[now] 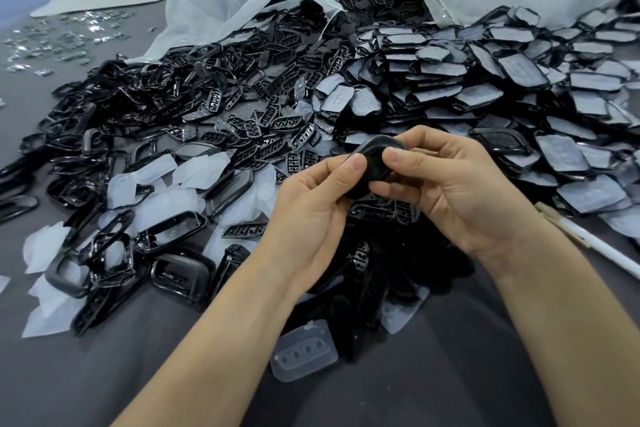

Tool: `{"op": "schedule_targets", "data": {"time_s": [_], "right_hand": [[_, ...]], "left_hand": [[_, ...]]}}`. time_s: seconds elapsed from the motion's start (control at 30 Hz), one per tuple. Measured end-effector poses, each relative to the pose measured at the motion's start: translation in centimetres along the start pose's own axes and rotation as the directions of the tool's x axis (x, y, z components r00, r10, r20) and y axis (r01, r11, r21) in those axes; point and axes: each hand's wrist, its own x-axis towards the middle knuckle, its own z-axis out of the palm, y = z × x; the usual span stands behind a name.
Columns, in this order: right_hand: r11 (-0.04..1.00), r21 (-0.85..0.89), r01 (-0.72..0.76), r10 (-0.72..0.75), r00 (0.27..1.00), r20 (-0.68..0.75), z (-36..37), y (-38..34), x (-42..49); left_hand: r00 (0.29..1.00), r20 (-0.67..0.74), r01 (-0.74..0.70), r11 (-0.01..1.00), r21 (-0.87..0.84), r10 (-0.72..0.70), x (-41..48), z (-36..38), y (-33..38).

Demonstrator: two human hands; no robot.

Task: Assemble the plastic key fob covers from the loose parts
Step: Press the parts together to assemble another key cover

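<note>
Your left hand (311,204) and right hand (450,184) both pinch one rounded black plastic fob shell (372,163) held between them, thumbs curled over its near edge. You seem mid-step, pressing parts together. Next, likely, squeeze round the rim until seated, then add it to the heap of grey-faced black covers (519,80) beyond your right fingers.
</note>
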Motion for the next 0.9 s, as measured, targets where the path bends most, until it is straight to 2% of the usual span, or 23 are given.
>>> {"op": "schedule_targets", "data": {"time_s": [0.1,0.27,0.43,0.57,0.63,0.77,0.9], "right_hand": [[1.0,-0.017,0.011,-0.011,1.0,-0.008,-0.2,-0.02,0.06],[0.995,0.03,0.095,-0.095,0.995,-0.01,-0.05,0.04,0.27],[0.984,-0.001,0.177,-0.177,0.984,-0.009,-0.12,-0.17,0.37],[0.977,-0.151,0.152,-0.156,0.987,-0.021,-0.13,0.1,0.37],[0.978,-0.173,0.113,-0.118,0.993,-0.017,-0.23,0.04,0.27],[0.99,-0.138,0.012,-0.02,0.998,-0.058,-0.51,-0.1,0.3],[0.975,-0.216,0.042,-0.051,0.998,-0.04,-0.35,0.38,0.21]], "left_hand": [[0.999,-0.017,-0.045,0.998,0.046,0.046,-0.08,0.11,-0.11],[0.977,-0.042,-0.185,0.925,0.332,0.211,0.02,-0.09,-0.41],[0.978,0.022,-0.207,0.947,0.247,0.208,-0.21,0.47,-0.13],[0.938,0.0,-0.29,0.787,0.545,0.346,-0.28,0.28,-0.05],[0.919,0.002,-0.308,0.715,0.627,0.394,-0.36,0.17,-0.25],[0.905,-0.015,-0.329,0.723,0.608,0.425,-0.44,0.06,-0.12],[0.907,-0.018,-0.306,0.689,0.657,0.42,-0.52,-0.1,-0.05]]}}
